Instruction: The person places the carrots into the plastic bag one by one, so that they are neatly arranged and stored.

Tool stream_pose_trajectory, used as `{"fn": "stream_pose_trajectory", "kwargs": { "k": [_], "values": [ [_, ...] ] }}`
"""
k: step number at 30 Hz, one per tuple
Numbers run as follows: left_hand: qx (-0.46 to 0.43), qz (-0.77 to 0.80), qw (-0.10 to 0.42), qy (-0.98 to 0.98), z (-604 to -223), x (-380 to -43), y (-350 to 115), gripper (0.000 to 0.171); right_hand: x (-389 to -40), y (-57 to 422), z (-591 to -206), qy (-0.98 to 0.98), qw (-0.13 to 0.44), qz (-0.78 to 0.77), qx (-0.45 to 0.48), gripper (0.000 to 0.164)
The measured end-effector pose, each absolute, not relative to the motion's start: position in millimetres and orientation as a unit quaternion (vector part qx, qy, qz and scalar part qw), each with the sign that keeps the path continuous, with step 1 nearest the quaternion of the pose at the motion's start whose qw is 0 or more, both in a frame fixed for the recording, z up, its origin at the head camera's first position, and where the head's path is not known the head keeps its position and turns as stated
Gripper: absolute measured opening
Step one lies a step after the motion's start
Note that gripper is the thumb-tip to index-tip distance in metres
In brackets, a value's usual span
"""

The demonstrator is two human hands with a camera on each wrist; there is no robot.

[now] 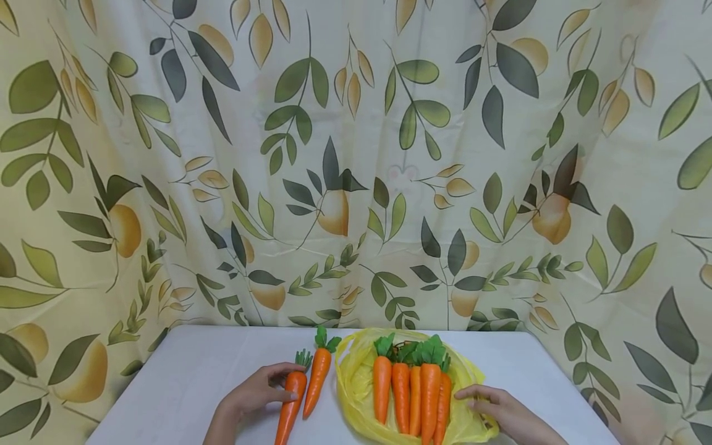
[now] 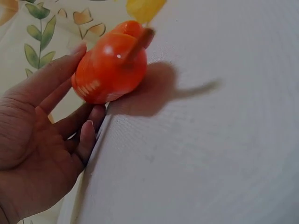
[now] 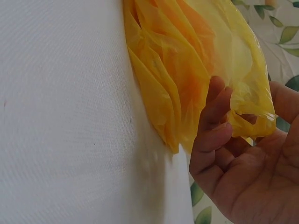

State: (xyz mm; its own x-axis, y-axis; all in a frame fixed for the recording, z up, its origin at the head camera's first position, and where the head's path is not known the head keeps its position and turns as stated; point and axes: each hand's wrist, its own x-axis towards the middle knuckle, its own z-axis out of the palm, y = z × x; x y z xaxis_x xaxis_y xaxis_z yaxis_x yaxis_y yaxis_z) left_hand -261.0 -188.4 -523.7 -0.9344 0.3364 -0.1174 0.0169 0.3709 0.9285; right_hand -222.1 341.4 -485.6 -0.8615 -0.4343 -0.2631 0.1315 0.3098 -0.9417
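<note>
In the head view my left hand (image 1: 253, 390) grips an orange carrot (image 1: 293, 389) with a green top, thumb on one side and fingers on the other. The left wrist view shows that carrot (image 2: 110, 70) end-on, close over its shadow on the white cloth. Just right of it lies another carrot (image 1: 317, 378). A yellow plastic bag (image 1: 356, 402) is spread wide, with several carrots (image 1: 401, 395) side by side in it, leafy tops toward the back. At the bag's right edge my right hand (image 1: 500, 409) holds the thin plastic (image 3: 254, 93) between thumb and fingers.
All of this is on a white-covered table (image 1: 222, 352). A curtain (image 1: 356, 247) printed with leaves and fruit hangs behind it and along both sides.
</note>
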Motion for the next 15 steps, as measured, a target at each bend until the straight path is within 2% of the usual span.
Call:
{"fn": "stream_pose_trajectory", "kwargs": {
  "k": [15],
  "values": [
    [0.115, 0.537, 0.126, 0.826, -518.6, -260.4, -189.3, 0.052, -221.2, 342.3, -484.9, 0.770, 0.242, -0.582, -0.103, 0.032]
  ]
}}
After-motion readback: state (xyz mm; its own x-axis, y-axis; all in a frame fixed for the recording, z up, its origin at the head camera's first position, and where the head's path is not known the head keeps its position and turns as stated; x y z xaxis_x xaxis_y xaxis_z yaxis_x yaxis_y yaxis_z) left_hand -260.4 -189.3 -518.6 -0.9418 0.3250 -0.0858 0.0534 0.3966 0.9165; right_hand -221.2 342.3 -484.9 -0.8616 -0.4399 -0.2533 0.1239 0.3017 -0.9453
